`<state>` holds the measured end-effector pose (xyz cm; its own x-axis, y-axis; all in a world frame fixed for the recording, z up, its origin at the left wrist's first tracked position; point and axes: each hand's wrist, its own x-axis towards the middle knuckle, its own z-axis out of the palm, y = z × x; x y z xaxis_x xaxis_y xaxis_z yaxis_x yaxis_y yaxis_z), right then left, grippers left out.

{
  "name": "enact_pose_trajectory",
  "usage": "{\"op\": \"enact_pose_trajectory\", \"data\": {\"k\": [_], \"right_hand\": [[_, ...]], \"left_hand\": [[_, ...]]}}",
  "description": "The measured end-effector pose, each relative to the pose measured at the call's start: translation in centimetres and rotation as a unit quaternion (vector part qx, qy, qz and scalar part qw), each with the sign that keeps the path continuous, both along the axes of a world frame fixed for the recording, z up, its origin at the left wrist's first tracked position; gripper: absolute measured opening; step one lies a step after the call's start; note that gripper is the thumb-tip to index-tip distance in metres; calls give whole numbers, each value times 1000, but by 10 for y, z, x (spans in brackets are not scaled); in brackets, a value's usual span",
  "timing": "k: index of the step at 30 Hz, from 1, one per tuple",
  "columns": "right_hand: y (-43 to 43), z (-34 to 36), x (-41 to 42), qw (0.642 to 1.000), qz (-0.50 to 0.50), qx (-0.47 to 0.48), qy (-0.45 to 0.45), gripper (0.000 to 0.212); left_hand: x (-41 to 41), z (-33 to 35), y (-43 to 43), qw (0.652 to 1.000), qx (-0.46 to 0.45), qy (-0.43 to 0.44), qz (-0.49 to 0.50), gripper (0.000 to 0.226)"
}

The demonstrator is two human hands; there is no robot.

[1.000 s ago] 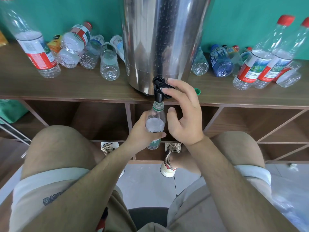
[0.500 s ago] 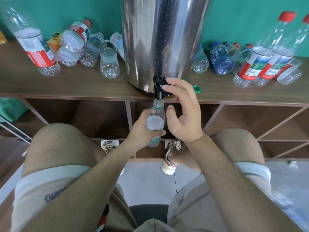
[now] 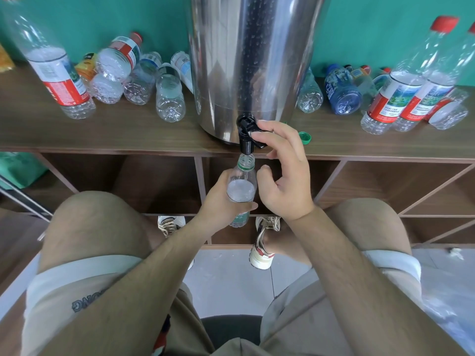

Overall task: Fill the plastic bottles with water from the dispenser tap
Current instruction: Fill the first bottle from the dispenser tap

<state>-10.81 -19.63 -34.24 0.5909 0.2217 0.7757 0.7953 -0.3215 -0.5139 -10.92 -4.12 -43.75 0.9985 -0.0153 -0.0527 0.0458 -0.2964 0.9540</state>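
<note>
Perhaps a storeroom, cubby shelving, green wall

Left hand grips small bottle, mouth right under black tap, bottle part full. Right hand at 3 o'clock of bottle, index fingertip pressing tap lever. Steel dispenser at 12 o'clock on wooden shelf. Green cap at 3 o'clock of tap. Empty bottles lying at 10 o'clock, red-capped bottles at 2 o'clock.
</note>
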Motion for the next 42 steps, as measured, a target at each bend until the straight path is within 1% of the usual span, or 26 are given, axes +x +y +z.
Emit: {"op": "enact_pose_trajectory", "data": {"k": [13, 20, 28, 33, 36, 42], "right_hand": [[3, 0, -1, 1000, -4, -4, 4, 53], [3, -1, -1, 1000, -9, -7, 6, 58], [4, 1, -3, 1000, 5, -2, 15, 57], [4, -1, 0, 1000, 9, 2, 10, 67], [-1, -1, 5, 1000, 1, 0, -5, 71], [-1, -1, 6, 1000, -2, 6, -13, 69]], "left_hand": [[-1, 3, 0, 1000, 7, -2, -4, 81], [-1, 0, 1, 1000, 5, -10, -3, 83], [-1, -2, 2, 1000, 7, -14, -3, 84], [0, -4, 3, 1000, -10, -10, -9, 85], [0, -5, 3, 1000, 7, -12, -11, 85], [0, -4, 2, 1000, 21, -10, -7, 86]]}}
